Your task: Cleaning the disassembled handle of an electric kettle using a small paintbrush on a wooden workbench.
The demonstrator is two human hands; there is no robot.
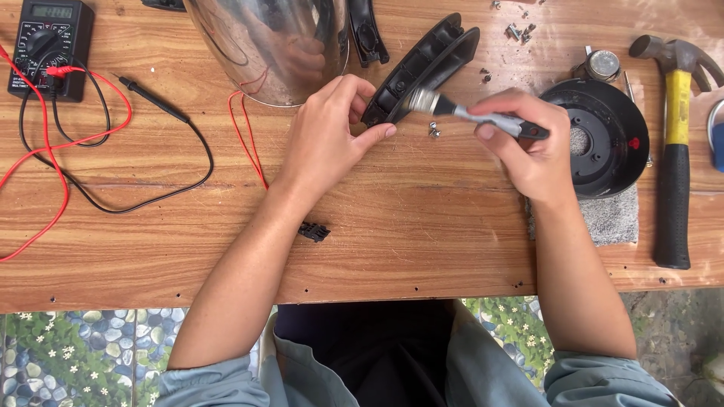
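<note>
My left hand (329, 136) grips the lower end of a long black plastic handle shell (426, 64) that lies slanted on the wooden table (422, 226). My right hand (528, 143) holds a small grey-handled brush (471, 113); its bristle tip touches the shell's edge. A shiny steel kettle body (271, 45) stands just behind my left hand. Two small screws (434, 131) lie between my hands.
A black multimeter (49, 45) with red and black leads sits at the far left. A round black base (603, 139) rests on a grey pad (615, 218) at right, beside a yellow-and-black hammer (673, 143). Loose screws (519, 30) lie at the back; a small black clip (314, 231) lies near the front.
</note>
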